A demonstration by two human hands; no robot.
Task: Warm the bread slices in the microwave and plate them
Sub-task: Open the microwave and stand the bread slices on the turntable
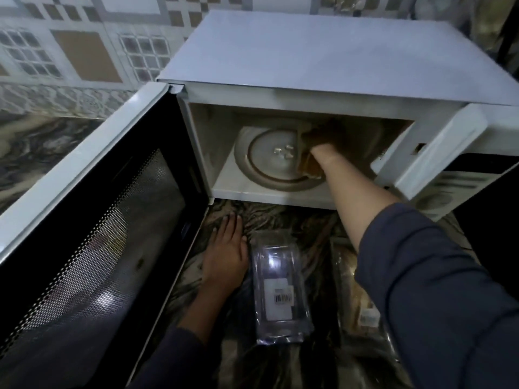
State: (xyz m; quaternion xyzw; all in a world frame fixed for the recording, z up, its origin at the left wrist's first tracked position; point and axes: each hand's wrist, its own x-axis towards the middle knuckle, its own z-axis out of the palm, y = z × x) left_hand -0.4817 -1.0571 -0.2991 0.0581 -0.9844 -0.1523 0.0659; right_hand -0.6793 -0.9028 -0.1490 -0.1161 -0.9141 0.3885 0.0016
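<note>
Inside the microwave [309, 51] cavity, right of centre: we are holding our right hand [327, 155] against the bread slices [309, 167], its fingers blurred and turned away, so whether they are gripping we cannot tell. The bread is sitting just left of the knuckles over the right rim of the glass turntable [269, 178], its long edge running front to back; this hand is by far the nearer. Outward, our left hand [224, 256] is lying flat, fingers straight, on the marble counter [280, 217] beside a clear plastic tray [278, 290]. The door [98, 220] is standing wide open to the left.

Only a barcode [283, 298] shows on the white label [278, 311] of the clear packet [276, 256]; no words are legible.
</note>
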